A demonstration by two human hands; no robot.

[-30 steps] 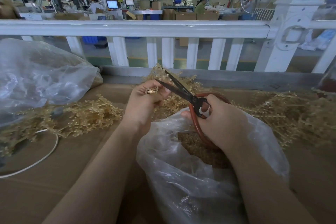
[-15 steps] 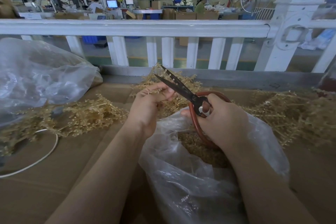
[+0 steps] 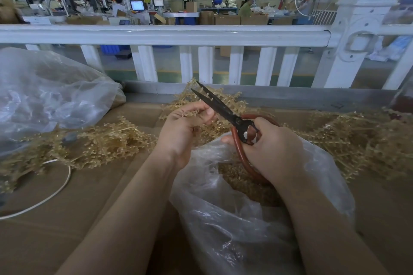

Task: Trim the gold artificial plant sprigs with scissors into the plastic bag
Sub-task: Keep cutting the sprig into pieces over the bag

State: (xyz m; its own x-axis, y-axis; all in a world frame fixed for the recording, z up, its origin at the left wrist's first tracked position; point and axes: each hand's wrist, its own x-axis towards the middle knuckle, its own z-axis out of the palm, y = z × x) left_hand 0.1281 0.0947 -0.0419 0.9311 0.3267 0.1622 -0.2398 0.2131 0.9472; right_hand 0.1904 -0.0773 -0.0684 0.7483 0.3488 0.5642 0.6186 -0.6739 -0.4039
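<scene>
The clear plastic bag [image 3: 245, 219] lies nearest, trimmings inside. Above its mouth the right hand [image 3: 270, 147] clenches the scissors [image 3: 225, 111], blades slightly parted, pointing far-left. The left hand [image 3: 185, 127] pinches a gold sprig [image 3: 190, 114] beside them.

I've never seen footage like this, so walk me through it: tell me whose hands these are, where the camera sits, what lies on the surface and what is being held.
No machine here: a person works with bare hands, filmed by a camera worn on the head, looking down. The right hand grips dark scissors with red-brown handles. The left hand pinches a small gold sprig beside the blades. Below lies an open clear plastic bag holding trimmed bits. Piles of gold sprigs lie on the cardboard surface, with a white cable and another plastic bag at left.
</scene>
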